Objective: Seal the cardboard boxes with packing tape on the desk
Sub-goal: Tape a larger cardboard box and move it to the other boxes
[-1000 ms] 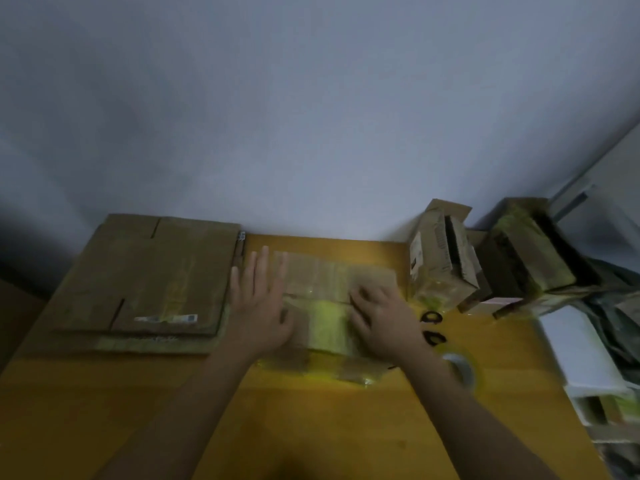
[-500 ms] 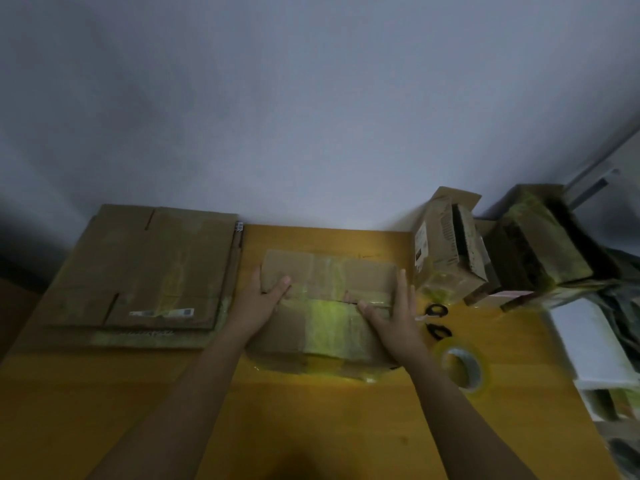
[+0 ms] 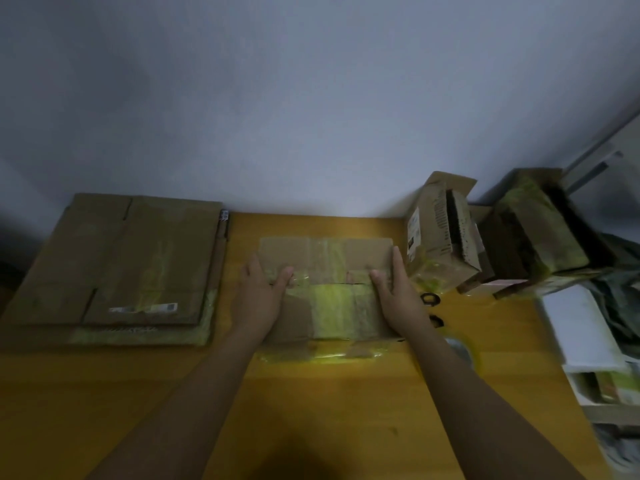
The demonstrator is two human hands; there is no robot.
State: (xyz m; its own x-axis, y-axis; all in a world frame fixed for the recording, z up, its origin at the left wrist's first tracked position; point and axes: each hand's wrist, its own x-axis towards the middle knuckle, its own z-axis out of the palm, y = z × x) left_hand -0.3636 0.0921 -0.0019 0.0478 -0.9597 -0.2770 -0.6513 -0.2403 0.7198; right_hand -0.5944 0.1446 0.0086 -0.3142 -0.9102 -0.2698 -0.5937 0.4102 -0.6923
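A flat cardboard box [image 3: 332, 258] with yellow packing tape across its middle lies at the centre of the wooden desk [image 3: 311, 410]. My left hand [image 3: 258, 299] lies against the box's left edge, fingers straight, thumb resting on top. My right hand [image 3: 398, 292] lies against the right edge the same way, thumb on the top face. A roll of packing tape [image 3: 465, 351] sits on the desk just right of my right forearm, partly hidden by it.
A stack of flattened cardboard boxes [image 3: 121, 265] fills the desk's left side. Black scissor handles [image 3: 430, 299] lie by my right wrist. Taped boxes [image 3: 440, 244] [image 3: 536, 237] stand at the back right, with white items [image 3: 581, 327] beyond the desk's right edge.
My palms lay flat on top of the box a second ago. Both hands have slid outward to its left and right edges, thumbs staying on top.
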